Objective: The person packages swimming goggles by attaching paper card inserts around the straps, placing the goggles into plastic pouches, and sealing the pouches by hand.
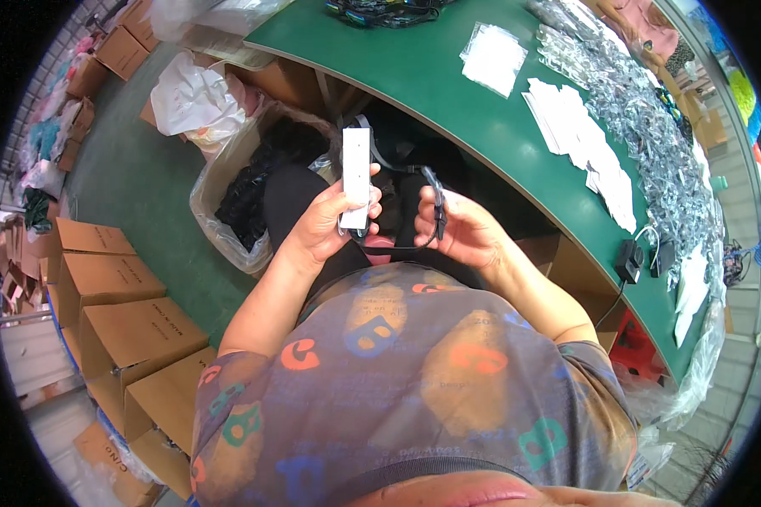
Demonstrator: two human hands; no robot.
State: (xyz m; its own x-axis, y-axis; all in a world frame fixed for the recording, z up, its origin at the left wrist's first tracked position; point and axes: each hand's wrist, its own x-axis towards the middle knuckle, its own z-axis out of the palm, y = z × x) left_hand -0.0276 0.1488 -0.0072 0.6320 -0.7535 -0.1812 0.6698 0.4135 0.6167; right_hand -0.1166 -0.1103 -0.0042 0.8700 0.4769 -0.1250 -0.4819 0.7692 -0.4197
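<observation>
My left hand [324, 221] is closed around a narrow white card-like strip [357, 165], held lengthwise above my lap. Dark parts show at its lower end and along its edge, partly hidden by the fingers. My right hand [469, 230] has its thumb and fingers closed on a black strap [439, 207] with what looks like a buckle or clip. A thin black length of it sags between the two hands. Whether it is joined to the white strip, I cannot tell.
The green table [448, 80] curves ahead and right, bearing white cards [579, 139], a heap of clear plastic packets [643, 127] and a black adapter [629, 260]. A plastic-lined box [211, 190] of black items stands left. Cardboard boxes [139, 329] line the lower left.
</observation>
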